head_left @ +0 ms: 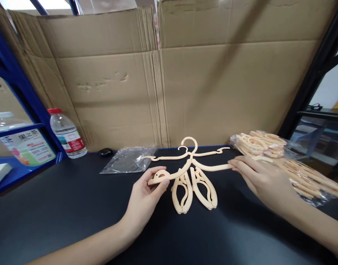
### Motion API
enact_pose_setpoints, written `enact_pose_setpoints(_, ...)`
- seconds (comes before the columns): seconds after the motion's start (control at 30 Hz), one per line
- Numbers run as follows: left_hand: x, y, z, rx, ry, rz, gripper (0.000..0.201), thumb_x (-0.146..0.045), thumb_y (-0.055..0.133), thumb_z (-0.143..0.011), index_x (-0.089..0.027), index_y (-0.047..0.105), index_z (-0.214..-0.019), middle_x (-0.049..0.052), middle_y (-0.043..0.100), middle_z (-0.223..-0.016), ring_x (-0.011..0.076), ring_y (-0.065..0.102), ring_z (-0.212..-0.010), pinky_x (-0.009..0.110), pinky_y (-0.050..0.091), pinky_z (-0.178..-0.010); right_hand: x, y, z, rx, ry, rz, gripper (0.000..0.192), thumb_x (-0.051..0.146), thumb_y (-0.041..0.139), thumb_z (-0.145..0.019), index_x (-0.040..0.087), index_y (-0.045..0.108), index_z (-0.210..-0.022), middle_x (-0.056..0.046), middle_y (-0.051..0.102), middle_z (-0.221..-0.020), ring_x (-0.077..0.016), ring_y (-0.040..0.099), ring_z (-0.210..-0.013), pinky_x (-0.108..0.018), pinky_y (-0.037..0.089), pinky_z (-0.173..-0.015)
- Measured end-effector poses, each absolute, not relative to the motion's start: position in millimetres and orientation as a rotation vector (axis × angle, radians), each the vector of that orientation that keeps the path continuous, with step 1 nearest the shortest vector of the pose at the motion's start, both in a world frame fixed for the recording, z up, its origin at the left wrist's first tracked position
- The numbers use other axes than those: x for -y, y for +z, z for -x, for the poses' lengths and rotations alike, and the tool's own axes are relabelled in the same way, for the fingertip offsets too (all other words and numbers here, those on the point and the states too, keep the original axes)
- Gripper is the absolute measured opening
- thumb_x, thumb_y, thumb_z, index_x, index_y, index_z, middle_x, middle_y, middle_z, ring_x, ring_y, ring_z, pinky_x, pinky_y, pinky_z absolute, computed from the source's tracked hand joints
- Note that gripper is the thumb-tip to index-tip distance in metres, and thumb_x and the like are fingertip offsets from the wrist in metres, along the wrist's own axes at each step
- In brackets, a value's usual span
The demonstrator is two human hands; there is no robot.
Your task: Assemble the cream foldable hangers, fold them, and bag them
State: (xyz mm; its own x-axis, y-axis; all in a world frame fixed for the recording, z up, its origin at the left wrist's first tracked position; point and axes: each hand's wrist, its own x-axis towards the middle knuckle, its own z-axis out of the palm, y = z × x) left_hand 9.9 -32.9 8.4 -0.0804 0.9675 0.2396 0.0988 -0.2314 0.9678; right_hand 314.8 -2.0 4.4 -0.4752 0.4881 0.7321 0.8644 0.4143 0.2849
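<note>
Centre of the black worktop (75, 206): a peach folding hanger (192, 173) lies flat, hook toward the cardboard wall (213, 81), arms spread, two looped parts hanging toward the person. Left hand (146, 197) has its grip closed on the hanger's left arm end, thumb on top, fingers curled under. Right hand (264, 180) lies mostly flat, fingers extended, fingertips (235, 164) touching the right arm end; grip loose, not closed around it. Just right of that hand, a clear bag of more hangers (284, 162), stacked. Behind the left hand, an empty-looking plastic bag (130, 159). Further left, a small black object (106, 151), then a water bottle (66, 134) with red cap beside the blue shelf frame (17, 88).
</note>
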Motion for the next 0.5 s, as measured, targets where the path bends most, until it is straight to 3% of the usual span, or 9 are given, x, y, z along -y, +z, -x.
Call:
enact_pose_setpoints(0.13, 33, 9, -10, -1.235, 1.395, -1.397, 0.035, -0.036, 0.072, -0.074, -0.018, 0.062, -0.102, 0.001, 0.063, -0.083, 0.0146, 0.058, -0.075, 0.026, 0.047, -0.073, 2, 6, -312, 2.073, -0.814, 1.118, 0.025, 0.013, 0.043, -0.091, 0.02, 0.065, -0.1, -0.013, 0.059, -0.124, -0.0231, 0.066, -0.08, -0.035, 0.05, -0.062)
enact_pose_setpoints(0.3, 33, 11, -10, -1.209, 1.387, -1.4, 0.033, -0.034, 0.073, -0.072, -0.019, 0.063, -0.099, 0.001, 0.064, -0.082, 0.0156, 0.059, -0.077, 0.026, 0.047, -0.075, 3, 11, -304, 1.946, -0.297, 0.977, 0.022, 0.02, 0.048, -0.092, 0.024, 0.062, -0.108, -0.011, 0.047, -0.133, -0.0218, 0.064, -0.096, -0.035, 0.057, -0.079)
enact_pose_setpoints(0.4, 33, 10, -10, -1.187, 1.394, -1.397, 0.032, -0.033, 0.074, -0.071, -0.019, 0.064, -0.098, 0.0, 0.064, -0.083, 0.0149, 0.059, -0.078, 0.025, 0.047, -0.074, 1, 10, -303, 1.828, 0.179, 0.979, 0.032, 0.031, 0.056, -0.089, 0.026, 0.056, -0.12, -0.011, 0.055, -0.124, -0.0185, 0.065, -0.086, -0.033, 0.061, -0.073)
enact_pose_setpoints(0.5, 32, 10, -10, -1.167, 1.4, -1.379, 0.032, -0.032, 0.075, -0.071, -0.019, 0.064, -0.099, -0.001, 0.063, -0.081, 0.0135, 0.057, -0.075, 0.024, 0.047, -0.073, -4, 9, -307, 1.711, 0.556, 0.966, 0.037, 0.038, 0.066, -0.081, 0.022, 0.06, -0.114, -0.008, 0.066, -0.1, -0.0203, 0.066, -0.087, -0.034, 0.06, -0.076)
